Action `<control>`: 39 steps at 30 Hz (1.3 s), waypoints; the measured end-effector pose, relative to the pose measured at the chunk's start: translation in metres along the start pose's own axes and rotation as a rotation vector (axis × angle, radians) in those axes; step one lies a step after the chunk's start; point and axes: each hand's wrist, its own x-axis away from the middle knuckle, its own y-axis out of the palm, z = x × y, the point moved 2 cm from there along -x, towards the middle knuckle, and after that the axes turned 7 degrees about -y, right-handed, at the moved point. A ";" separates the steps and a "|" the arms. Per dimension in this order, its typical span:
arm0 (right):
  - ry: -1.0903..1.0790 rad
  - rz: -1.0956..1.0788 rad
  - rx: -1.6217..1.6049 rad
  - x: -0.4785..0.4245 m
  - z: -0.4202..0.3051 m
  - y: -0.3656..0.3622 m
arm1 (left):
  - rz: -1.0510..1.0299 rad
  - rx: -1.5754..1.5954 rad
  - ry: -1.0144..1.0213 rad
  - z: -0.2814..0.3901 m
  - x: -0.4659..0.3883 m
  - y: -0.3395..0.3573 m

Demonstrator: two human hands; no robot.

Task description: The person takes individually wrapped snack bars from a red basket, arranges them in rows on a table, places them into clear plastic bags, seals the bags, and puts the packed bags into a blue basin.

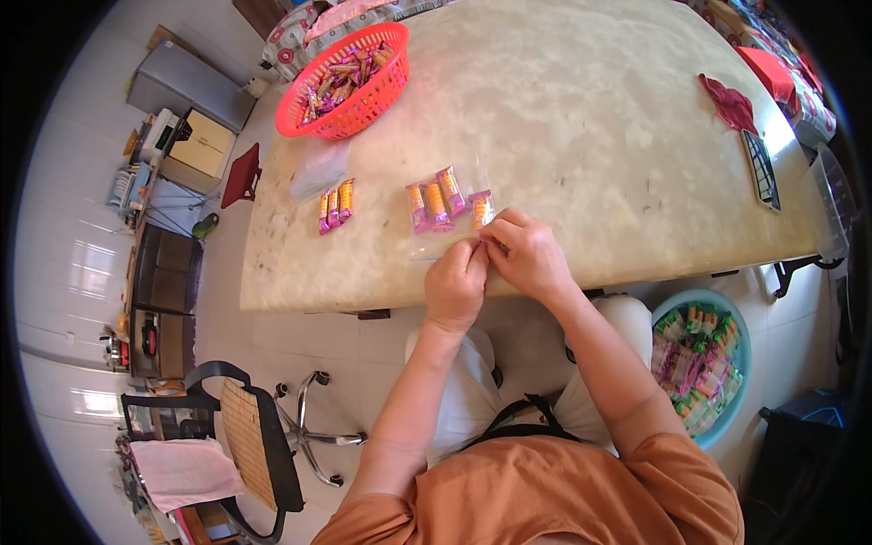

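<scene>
My left hand (458, 283) and my right hand (528, 252) meet at the near edge of a clear plastic bag (426, 249), both with fingertips pinched on it. Several wrapped snack sticks (436, 201) with purple and yellow wrappers lie in or on the bag; one of them (481, 210) sits right beside my right fingertips. Left of the bag, a small group of the same snacks (334, 207) rests on the table. Behind that group lies a stack of clear bags (320, 170).
A red plastic basket (388, 92) of wrapped snacks stands at the table's far left. A phone (761, 169) and a dark red cloth (727, 103) lie on the right. A light-blue tub (744, 340) of packed snacks is below on the right; an office chair (272, 436) stands left.
</scene>
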 end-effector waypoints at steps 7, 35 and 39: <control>0.029 -0.006 0.007 0.001 0.003 0.001 | -0.090 -0.156 0.034 -0.005 -0.004 -0.006; 0.099 -0.063 -0.011 0.000 0.003 0.000 | -0.417 -0.150 -0.279 -0.035 -0.045 -0.001; 0.078 -0.074 -0.011 0.001 0.002 0.002 | -0.373 -0.212 -0.307 -0.051 -0.033 -0.003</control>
